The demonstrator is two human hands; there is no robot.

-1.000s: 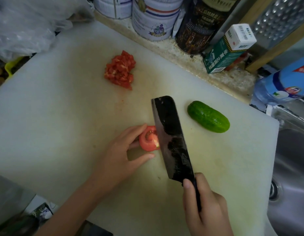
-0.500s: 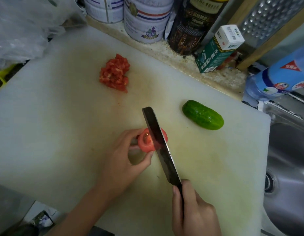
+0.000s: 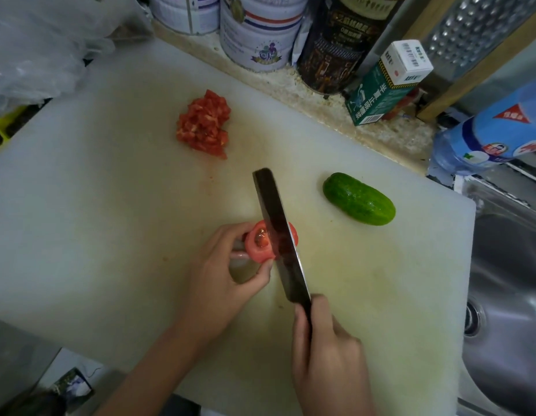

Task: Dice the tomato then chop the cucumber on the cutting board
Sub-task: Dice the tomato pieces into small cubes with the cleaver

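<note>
Lest the tomato piece (image 3: 258, 247) slip, the left hand (image 3: 218, 274) pinches it while the right hand (image 3: 327, 355) clenches the cleaver (image 3: 278, 232) cutting through it (the cucumber (image 3: 358, 199) lies aside).

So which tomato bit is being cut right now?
The tomato piece pinched by the left hand under the knife; the diced pile lies apart, untouched.

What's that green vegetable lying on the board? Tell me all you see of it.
It is a cucumber, short and stubby with rounded ends, dark green, with bumpy skin that glistens as if wet. It is whole and uncut, lying on its side, slanted, on the white cutting board, right of the knife blade and apart from it. Only the board touches it.
</note>
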